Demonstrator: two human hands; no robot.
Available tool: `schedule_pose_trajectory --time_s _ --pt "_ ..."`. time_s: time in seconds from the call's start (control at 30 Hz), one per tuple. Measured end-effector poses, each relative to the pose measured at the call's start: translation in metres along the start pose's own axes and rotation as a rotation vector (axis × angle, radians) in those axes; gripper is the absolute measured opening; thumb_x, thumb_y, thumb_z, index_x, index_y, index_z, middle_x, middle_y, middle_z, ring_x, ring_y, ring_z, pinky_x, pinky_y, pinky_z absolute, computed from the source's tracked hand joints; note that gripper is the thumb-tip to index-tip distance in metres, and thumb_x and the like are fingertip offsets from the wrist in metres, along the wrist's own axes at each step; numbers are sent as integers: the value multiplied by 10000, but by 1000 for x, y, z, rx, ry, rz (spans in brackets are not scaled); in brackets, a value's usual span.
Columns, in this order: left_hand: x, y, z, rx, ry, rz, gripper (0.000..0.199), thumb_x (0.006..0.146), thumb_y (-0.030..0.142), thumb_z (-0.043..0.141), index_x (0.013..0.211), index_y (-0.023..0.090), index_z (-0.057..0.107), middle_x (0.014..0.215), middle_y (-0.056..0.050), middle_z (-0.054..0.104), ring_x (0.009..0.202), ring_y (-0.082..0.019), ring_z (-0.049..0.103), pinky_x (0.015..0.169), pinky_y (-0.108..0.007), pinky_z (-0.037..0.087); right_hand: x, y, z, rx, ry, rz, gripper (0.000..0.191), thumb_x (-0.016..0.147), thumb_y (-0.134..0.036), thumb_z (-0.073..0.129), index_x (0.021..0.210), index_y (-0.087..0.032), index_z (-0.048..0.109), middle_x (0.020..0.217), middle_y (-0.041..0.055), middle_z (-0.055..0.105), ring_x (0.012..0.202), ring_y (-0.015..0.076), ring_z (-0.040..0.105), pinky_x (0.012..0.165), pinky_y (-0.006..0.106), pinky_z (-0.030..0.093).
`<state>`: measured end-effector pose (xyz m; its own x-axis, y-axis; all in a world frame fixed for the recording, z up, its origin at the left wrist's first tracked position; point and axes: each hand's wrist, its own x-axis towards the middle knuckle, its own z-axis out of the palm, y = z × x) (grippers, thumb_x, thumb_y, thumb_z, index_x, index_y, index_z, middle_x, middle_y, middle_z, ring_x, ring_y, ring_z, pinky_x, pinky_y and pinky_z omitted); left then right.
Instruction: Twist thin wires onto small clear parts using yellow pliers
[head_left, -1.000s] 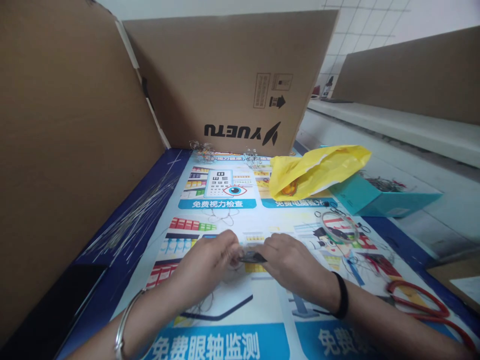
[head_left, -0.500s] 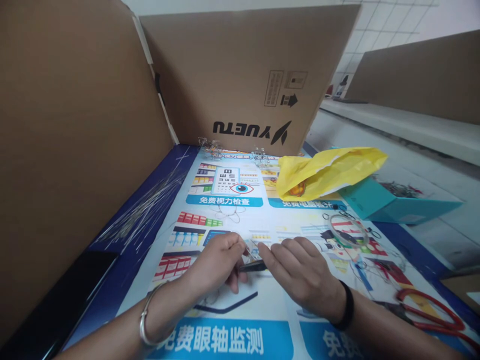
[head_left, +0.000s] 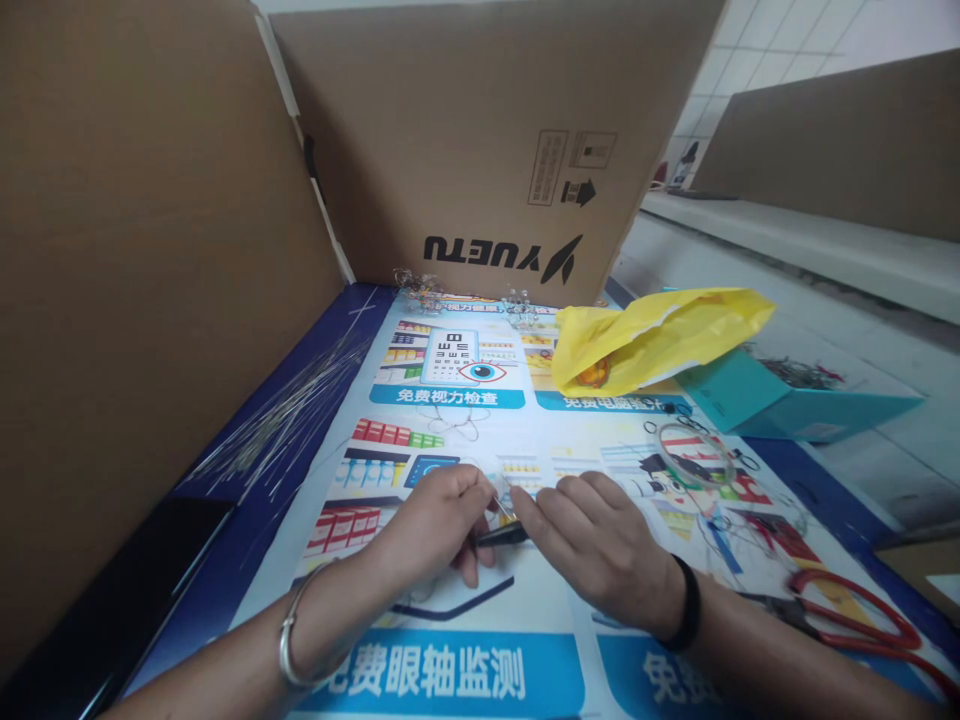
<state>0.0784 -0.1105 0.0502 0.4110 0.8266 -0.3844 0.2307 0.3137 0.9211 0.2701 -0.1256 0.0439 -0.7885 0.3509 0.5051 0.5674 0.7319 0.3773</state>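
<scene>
My left hand [head_left: 448, 520] is closed, with thumb and forefinger pinching a thin metal wire [head_left: 504, 507] that reaches across the small gap between my hands. My right hand [head_left: 600, 550] is curled closed close beside it, its thumb near the wire. Below the wire, a black tapered tool [head_left: 502, 535], perhaps pliers, runs from under my right hand toward the left fingers. Most of the tool is hidden by my right hand. On the poster just beyond, a bent wire loop shape [head_left: 454, 422] lies flat.
Straight wires [head_left: 277, 420] lie along the left. Red-handled cutters [head_left: 855, 610] and a wire coil [head_left: 694, 455] are at right. A yellow bag [head_left: 660, 340] rests by a teal box [head_left: 810, 400] of metal pieces. Cardboard panels [head_left: 480, 130] stand behind and left.
The whole view has shifted very slightly. Both hands keep nearly the same pose, and the black tool has hardly moved between them.
</scene>
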Motion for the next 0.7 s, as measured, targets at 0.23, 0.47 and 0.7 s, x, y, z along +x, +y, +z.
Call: schedule_pose_trajectory --time_s 0.23,0.47,0.7 --pt "0 -2 1 4 -1 5 282 839 398 415 658 184 442 451 18 578 289 -78 490 312 -147 281 1 0 0 2 -14 -1 263 870 -113 412 1079 -79 568 727 53 561 658 168 478 611 351 337" --pt "1 -2 0 17 31 21 267 834 395 420 679 183 466 443 29 562 284 -82 486 308 -149 280 1 0 -1 -5 -11 1 254 867 -109 419 1068 -84 572 704 45 555 639 160 469 594 342 325" --pt "1 -2 -1 33 21 21 266 841 394 406 686 185 462 450 33 547 281 -79 476 304 -151 282 0 -1 0 -28 -23 -15 261 861 -113 429 1077 -69 570 702 47 553 637 171 464 594 358 321"
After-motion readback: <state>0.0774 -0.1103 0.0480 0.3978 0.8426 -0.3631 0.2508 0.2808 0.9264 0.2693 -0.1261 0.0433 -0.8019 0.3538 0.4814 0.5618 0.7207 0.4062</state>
